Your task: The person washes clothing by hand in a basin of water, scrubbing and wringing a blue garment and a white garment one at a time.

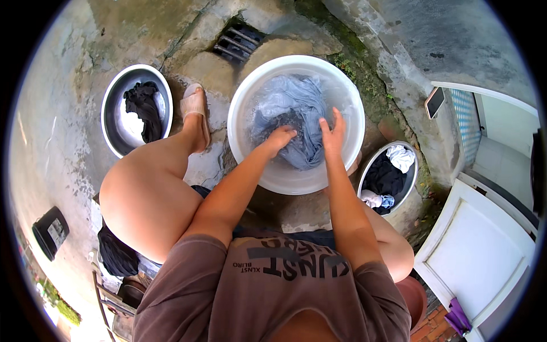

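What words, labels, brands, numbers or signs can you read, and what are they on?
Brown T-shirt: dark, upside-down lettering, large and small; wording not copied.
Black bucket: pale label, too small to read.
White basin and wet blue-grey cloth: no text visible.

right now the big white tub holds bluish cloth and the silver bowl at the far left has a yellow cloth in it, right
One slip: the cloth in the silver bowl is black, not yellow, as the head view shows. The big white tub does hold bluish cloth.
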Motion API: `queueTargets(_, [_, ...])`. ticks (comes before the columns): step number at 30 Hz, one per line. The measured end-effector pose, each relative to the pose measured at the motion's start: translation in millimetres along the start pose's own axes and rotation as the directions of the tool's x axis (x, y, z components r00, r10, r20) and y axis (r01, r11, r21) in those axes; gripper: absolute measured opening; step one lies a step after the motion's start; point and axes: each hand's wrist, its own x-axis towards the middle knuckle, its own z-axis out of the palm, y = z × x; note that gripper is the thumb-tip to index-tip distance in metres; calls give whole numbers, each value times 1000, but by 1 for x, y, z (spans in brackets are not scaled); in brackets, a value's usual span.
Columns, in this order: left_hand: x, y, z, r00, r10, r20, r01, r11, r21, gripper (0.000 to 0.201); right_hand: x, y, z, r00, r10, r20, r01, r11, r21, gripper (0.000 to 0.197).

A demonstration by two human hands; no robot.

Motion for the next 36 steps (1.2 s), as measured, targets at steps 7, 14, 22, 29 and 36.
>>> queueTargets(7, [8,17,0,803,193,-563,-439,831,-341,55,-13,8,48,889,134,437,135,836,-532,64])
queueTargets(14, [-29,63,-28,984,172,48,-59,566,-822,57,-46,-107,13,869,-295,398,297,953,58,36])
queueTargets(22, [-28,72,-8,983,129,-131,-184,656,-732,20,-19,-111,30,926,-356,125,372,918,-137,18])
queueTargets(29, [-32,69,28,986,25,-164,-131,724,-677,26,-1,-39,14,992,-128,11,126,985,120,18])
queueTargets(36, [43,-3,-52,810,579,95,-212,439,-873,35,-58,-166,38,845,-500,192,497,865,63,15])
